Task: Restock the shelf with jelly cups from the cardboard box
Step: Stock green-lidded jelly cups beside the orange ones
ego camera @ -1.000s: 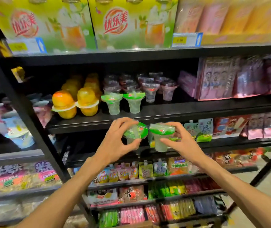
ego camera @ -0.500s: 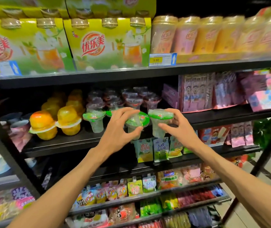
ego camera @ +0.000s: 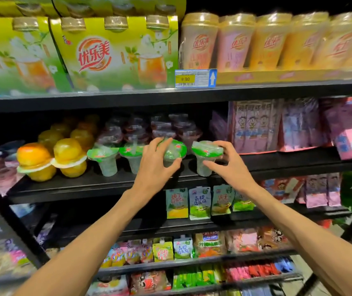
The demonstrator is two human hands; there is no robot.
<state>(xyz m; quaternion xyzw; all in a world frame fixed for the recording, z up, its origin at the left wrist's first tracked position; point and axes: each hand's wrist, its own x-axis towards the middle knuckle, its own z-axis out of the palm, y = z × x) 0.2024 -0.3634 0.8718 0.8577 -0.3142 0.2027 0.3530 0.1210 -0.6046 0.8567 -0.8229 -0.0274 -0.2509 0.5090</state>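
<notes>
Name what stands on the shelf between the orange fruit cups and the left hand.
In the head view, two green-lidded jelly cups stand between the orange fruit cups and the left hand.

The left hand [ego camera: 156,165] hides most of its jelly cup [ego camera: 174,151]; the rear cups [ego camera: 160,127] are blurred in shadow.

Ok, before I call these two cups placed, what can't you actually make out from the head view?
- Left cup: the left hand covers its body and base, so shelf contact is unclear.
- Right cup: base sits low against the dark shelf; touching or just above, cannot tell.
- Cardboard box: out of frame.
- Dark-lidded cups behind: blurred, in shadow, uncountable.
- Price tag: only 9.90 reads; the rest is too small.
</notes>
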